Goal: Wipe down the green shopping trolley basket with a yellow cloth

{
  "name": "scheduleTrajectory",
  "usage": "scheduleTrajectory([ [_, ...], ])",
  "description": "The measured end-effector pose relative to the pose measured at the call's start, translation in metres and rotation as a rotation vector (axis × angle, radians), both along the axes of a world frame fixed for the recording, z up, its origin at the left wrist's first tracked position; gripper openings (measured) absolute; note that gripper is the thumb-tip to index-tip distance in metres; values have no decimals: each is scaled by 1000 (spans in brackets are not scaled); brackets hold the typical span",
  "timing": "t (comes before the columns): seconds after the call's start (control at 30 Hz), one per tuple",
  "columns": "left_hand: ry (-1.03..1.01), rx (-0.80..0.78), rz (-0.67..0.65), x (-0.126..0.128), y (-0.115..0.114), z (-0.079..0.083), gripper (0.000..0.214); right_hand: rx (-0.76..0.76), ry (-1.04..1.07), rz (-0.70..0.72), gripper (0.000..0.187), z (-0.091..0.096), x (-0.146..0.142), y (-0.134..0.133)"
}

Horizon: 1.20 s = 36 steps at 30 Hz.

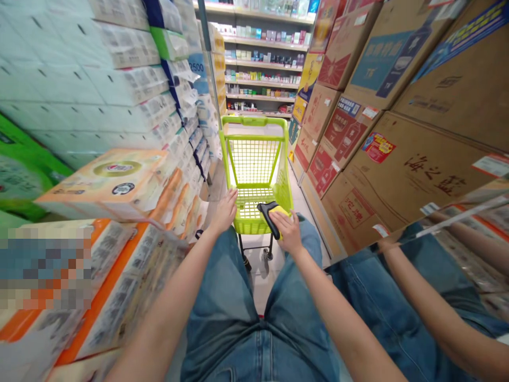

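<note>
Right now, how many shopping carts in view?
1: the lime-green cart, in the aisle ahead of the person, at the left hand and right hand, between stacked packs and brown cartons. Others could be hidden behind those.

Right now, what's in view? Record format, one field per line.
Left hand: at the near left corner of the green cart; grip unclear
Right hand: fingers laid over a black-and-yellow item at the cart's near right side
Left side: stacked packs
Right side: stacked cardboard boxes
Far end: stocked shelves
</note>
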<state>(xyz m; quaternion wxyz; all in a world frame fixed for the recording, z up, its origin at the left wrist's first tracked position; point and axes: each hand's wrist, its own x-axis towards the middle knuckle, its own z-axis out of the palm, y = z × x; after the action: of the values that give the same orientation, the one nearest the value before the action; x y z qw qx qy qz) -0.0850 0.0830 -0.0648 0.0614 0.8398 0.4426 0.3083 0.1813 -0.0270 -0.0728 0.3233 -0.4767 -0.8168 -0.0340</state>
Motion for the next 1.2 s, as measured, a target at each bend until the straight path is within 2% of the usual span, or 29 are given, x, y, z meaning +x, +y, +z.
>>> scheduleTrajectory([
  [0.1,-41,-6,-13,13,-15,-2,53,12,-8,-39,65,2,41,-11],
  [0.2,-72,-13,-8,25,-23,-4,54,-23,2,-39,65,5,60,-14],
  [0.4,-100,-27,4,31,-28,-7,55,-33,181,-75,73,-3,53,-15],
  [0.67,-158,-27,44,28,-30,-10,52,-19,242,-76,68,-9,43,-12],
  [0.77,-141,-9,88,33,-44,-10,49,-6,268,-88,67,-10,42,-11],
  [0.9,-12,60,106,35,-77,-12,49,-19,277,-93,64,-13,40,-9],
  [1.03,111,105,117,36,-108,-17,57,3,345,-216,65,-16,22,-10],
  [1.13,129,113,169,39,-118,-20,65,-5,332,-310,71,-15,-17,-14],
  [1.2,127,109,192,41,-119,-21,70,-46,271,-248,75,-13,-50,-15],
])
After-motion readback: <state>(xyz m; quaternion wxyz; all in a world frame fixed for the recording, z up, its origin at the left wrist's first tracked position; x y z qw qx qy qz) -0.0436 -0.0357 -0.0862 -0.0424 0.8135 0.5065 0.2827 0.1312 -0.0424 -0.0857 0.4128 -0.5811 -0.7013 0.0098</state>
